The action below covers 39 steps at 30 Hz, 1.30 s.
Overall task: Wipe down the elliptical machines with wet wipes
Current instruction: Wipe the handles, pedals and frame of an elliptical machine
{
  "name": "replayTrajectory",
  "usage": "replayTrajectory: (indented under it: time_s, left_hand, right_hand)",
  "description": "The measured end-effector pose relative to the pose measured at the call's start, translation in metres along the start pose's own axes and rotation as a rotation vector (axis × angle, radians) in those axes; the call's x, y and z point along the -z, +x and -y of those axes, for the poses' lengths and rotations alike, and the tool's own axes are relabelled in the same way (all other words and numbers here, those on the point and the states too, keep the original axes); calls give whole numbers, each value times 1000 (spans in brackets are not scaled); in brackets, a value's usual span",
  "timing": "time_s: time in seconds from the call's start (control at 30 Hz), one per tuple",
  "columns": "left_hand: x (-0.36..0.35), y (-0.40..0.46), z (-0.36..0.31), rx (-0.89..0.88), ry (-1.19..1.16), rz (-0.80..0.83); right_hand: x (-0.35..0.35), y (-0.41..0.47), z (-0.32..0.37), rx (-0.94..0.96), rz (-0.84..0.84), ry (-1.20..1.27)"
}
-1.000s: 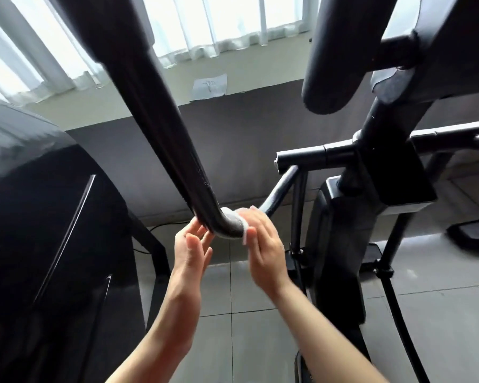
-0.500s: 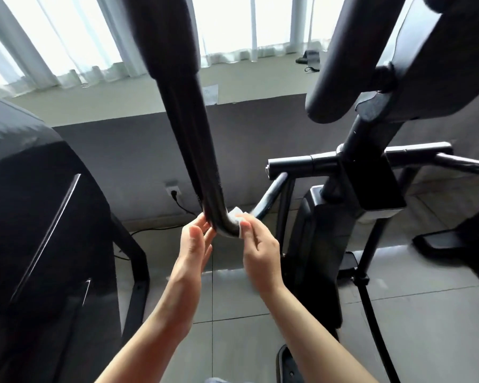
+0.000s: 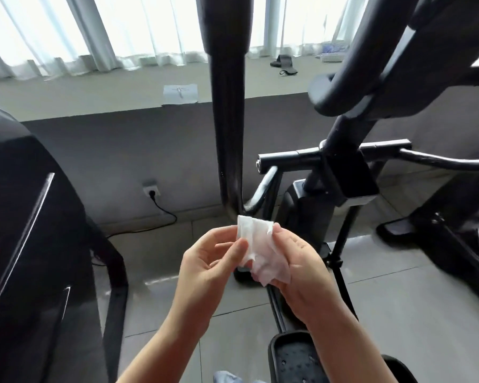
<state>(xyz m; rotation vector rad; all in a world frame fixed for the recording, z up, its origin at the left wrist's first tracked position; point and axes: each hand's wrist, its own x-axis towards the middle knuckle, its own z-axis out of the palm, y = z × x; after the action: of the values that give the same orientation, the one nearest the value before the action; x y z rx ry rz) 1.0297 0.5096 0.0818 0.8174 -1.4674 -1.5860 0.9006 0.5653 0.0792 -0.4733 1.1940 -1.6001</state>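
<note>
A crumpled white wet wipe (image 3: 256, 248) is held in front of me, below the bend of the elliptical's black handle bar (image 3: 228, 128). My left hand (image 3: 210, 261) pinches the wipe's left edge with thumb and fingers. My right hand (image 3: 296, 261) holds the wipe's right side, with the wipe draped over its palm. Both hands are off the bar, a little below its lower bend. The elliptical's centre post and crossbar (image 3: 332, 156) stand to the right.
A second black machine's shroud (image 3: 25, 230) fills the left. A foot pedal (image 3: 296, 357) lies below my right arm. A wall socket with a cable (image 3: 151, 190) sits on the low grey wall. Curtains (image 3: 94, 31) and a window ledge are behind. Grey floor tiles (image 3: 412, 313) spread to the right.
Both hands have come off the bar's lower bend and dropped toward me. The wipe, earlier pressed round the bar, is now held between the two hands.
</note>
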Motion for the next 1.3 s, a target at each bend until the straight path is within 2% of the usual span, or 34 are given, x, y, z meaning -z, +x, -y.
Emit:
replayTrajectory:
  time_s: [0.1,0.17,0.23,0.3,0.4,0.5,0.57,0.63,0.7,0.77,0.83,0.93,1.03,1.23,1.3]
  left_hand:
    - [-3,-5,1,-66,41,-29]
    - [-3,-6,1,-105,51,-75]
    - [-3,-7,-2,-155,48,-134]
    - [-2,-6,-5,-212,23,-148]
    - [2,-6,-10,-273,15,-31]
    - [8,-8,-13,-208,-91,2]
    - [16,-7,-17,-171,-183,-39]
    - [27,-3,-23,-187,-172,-116]
    - [35,5,-27,-183,-155,-173]
    - [39,13,-32,-165,-154,-204]
    - [41,19,-34,-135,-164,-217]
    - [45,25,-33,-104,-195,-238]
    - [51,28,-29,-83,-199,-268]
    - [60,23,-25,-69,-172,-303]
    - [63,19,-22,-63,-162,-314]
  right_hand:
    - [-5,-5,-8,157,-187,-186]
    - [-10,-11,-8,244,-231,-256]
    - [-19,-20,-2,299,-165,-283]
    - [-24,-25,3,363,-83,-420]
    - [-31,-24,9,428,-91,-590]
    - [-38,-20,14,451,-53,-502]
    - [-46,-18,21,564,-79,-474]
    - [-53,-12,38,928,-230,-650]
    - [-63,0,65,1472,-346,-922]
    - [-78,16,103,1947,-349,-1091]
    - [-88,39,132,2143,-260,-1316]
    - [-67,74,128,2050,-45,-1860]
    - [-39,88,98,1982,149,-1960]
    - [-17,109,44,1987,257,-2241]
    - [-10,110,25,1917,310,-2395]
